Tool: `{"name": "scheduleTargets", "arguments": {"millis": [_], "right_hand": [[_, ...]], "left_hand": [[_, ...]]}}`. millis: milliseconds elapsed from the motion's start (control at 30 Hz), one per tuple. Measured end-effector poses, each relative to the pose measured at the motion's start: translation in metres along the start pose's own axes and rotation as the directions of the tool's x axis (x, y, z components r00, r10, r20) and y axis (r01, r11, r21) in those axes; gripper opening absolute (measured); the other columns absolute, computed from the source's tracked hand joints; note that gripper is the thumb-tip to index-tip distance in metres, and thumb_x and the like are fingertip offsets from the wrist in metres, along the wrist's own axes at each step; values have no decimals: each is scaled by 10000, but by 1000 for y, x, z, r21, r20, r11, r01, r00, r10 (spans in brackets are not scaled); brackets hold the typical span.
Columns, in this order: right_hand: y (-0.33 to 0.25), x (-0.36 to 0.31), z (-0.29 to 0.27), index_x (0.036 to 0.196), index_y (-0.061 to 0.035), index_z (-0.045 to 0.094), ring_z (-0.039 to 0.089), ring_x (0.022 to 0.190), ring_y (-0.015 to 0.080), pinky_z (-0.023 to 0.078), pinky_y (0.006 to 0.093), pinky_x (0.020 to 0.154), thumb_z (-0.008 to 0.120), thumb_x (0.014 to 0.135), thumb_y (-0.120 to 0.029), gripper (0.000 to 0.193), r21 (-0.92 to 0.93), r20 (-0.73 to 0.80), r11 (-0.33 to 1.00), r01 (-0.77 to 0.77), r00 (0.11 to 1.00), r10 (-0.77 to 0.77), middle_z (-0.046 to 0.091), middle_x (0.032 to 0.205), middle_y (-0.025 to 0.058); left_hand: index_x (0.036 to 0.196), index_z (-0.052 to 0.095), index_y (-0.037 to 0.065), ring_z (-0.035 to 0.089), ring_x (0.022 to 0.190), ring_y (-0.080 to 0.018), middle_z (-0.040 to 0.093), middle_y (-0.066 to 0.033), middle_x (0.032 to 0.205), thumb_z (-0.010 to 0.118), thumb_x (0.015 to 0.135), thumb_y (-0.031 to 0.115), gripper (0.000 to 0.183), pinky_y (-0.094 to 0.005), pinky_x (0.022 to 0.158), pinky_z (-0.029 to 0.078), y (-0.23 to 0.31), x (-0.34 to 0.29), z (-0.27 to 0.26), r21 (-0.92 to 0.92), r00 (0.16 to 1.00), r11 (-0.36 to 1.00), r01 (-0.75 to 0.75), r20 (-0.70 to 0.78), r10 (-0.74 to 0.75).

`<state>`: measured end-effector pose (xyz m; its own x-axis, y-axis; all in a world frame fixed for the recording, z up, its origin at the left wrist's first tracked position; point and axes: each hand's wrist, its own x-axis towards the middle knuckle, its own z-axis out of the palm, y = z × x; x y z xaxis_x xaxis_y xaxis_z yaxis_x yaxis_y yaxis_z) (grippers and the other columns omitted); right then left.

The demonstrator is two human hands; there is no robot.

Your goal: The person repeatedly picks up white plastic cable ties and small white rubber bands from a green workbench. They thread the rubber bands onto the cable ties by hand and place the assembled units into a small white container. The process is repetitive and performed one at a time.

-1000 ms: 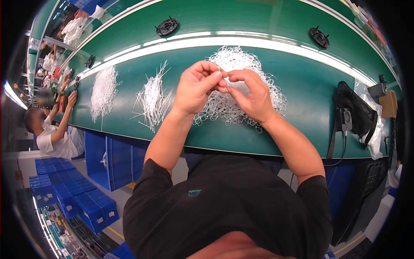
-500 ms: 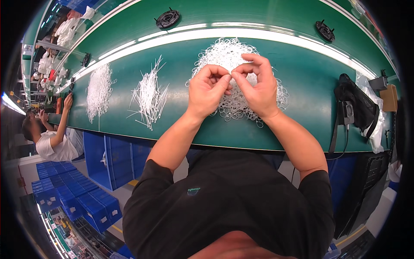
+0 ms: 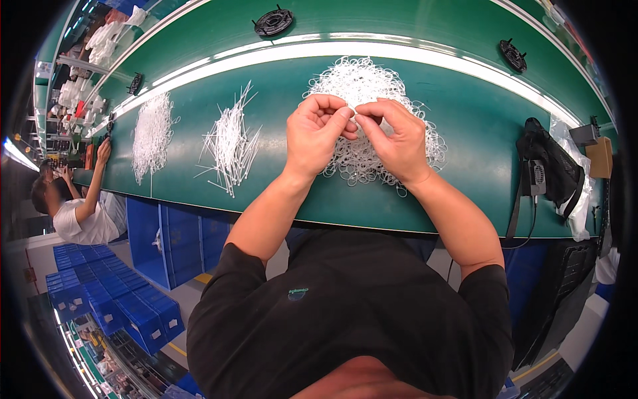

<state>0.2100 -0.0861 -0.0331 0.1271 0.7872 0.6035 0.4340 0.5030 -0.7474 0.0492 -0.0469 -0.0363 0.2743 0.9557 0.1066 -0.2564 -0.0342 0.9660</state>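
Over a large heap of white looped cable ties (image 3: pixel 359 78), my left hand (image 3: pixel 318 136) and my right hand (image 3: pixel 397 139) meet fingertip to fingertip. Each is closed in a pinch of thumb and index finger. A small white bit of a cable tie (image 3: pixel 352 112) shows between the fingertips; the rest of it is hidden by the fingers or lost against the heap. Left of my hands lies a loose pile of straight white cable ties (image 3: pixel 231 143). Farther left is another heap of white ties (image 3: pixel 152 136), some of them looped.
All the heaps lie on a green worktable (image 3: pixel 465 166). At its right end are a black mesh bag (image 3: pixel 555 159) with a cable, clear plastic and a cardboard box (image 3: pixel 599 157). Black round fixtures (image 3: pixel 273 22) line the back. Blue crates (image 3: pixel 143 316) and another person (image 3: pixel 83 216) are at left.
My right hand's raised fingers have come down and curled in toward the thumb. Both hands stay pinched together over the heap. The whole view has shifted slightly.
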Motion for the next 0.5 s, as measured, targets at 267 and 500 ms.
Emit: {"name": "scheduleTargets", "arguments": {"millis": [267,500], "right_hand": [[3,-2,0,931,-46,712,680,768,233,534,346,713,750,845,-39,95,8,-13,1000,-21,1000,21,717,845,84],[2,-4,3,981,-19,692,677,759,198,537,316,697,754,856,-23,139,29,-61,997,-76,995,78,712,870,95]], "left_hand": [[1042,668,-37,685,760,-106,700,-76,923,670,958,23,103,-243,638,597,-1,-2,0,91,999,995,-38,27,36],[989,716,-5,656,778,-85,696,-43,911,685,907,3,87,-240,670,533,-9,0,-5,274,986,949,-158,99,136]]}}
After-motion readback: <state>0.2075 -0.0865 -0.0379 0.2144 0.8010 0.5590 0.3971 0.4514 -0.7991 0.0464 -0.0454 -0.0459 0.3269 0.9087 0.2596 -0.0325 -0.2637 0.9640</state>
